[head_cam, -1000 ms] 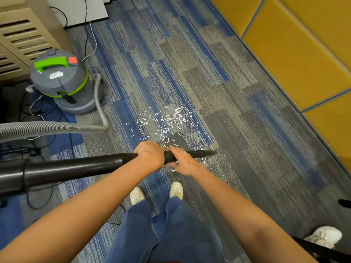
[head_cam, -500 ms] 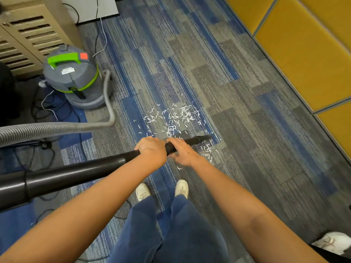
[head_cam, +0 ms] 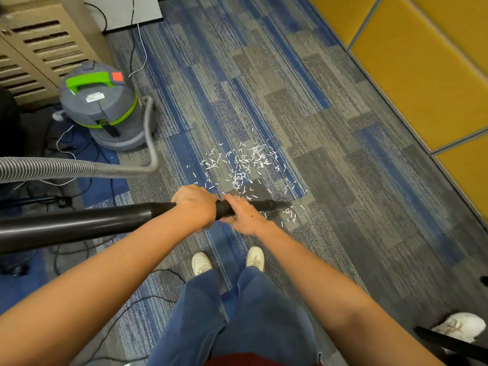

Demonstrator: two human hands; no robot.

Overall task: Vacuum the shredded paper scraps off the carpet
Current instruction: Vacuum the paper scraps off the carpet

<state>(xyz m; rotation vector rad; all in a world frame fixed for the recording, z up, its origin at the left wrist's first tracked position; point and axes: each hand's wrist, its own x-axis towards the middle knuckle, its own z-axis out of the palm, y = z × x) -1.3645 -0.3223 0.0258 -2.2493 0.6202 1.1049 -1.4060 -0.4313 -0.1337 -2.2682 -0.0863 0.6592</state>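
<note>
— Entering item one: wand. How is it held?
— It is gripped by both hands. The left hand is curled round the tube, fingers closed together over the top. The right hand is wrapped round the narrower piece just to its right, fingers laid side by side. The thumbs cannot be made out. The two close grips are judged to be for steering a long tube: weight is taken by the left, aim is set by the right.
— Item two: nozzle?
— Nozzle, pointed right and lowered toward the carpet at the near edge of the spill. It is judged to be kept low so that suction reaches the pile. Actual contact cannot be told.
— Item three: scraps?
— Scraps, white and short, are scattered on the carpet just beyond the hands. A smaller cluster lies just near and right of the nozzle tip. Most are not yet collected.
— Item four: canister?
— Canister, grey with a green handle, is stood far left beside a slatted cabinet. The hose is looped from it across the left side toward the wand. The canister is judged to be parked away from the spill so that the hose runs slack.
— Risk noted?
— Cables lie near left and could be snagged as the hose is dragged.
</note>
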